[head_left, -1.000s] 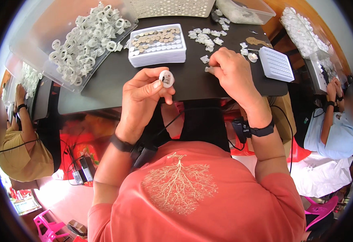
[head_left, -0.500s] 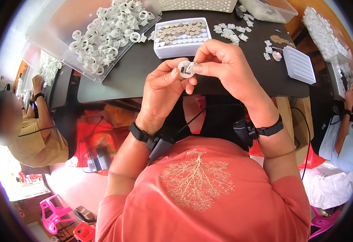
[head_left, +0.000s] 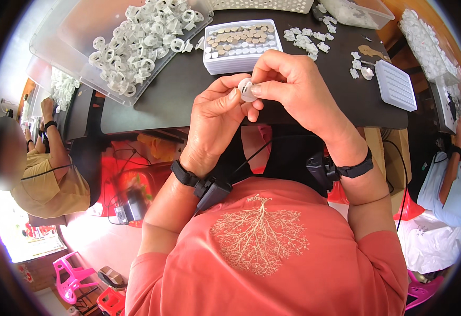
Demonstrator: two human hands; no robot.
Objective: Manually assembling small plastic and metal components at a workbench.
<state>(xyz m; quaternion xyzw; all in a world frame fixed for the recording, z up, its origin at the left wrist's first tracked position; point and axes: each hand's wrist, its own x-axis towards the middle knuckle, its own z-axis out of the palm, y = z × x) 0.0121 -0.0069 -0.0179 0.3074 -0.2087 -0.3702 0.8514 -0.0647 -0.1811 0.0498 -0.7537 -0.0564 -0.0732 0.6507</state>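
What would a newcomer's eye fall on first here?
Probably the coral shirt with its pale tree print, filling the lower middle. Above it, the left grip holds a small white round part, with the right grip at its right edge. At upper left, a clear bin heaped with translucent pieces also stands out.

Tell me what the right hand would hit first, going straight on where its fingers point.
The white disc, which the right hand seems to touch; beyond it, probably the left hand holding it, though depth is hard to judge.
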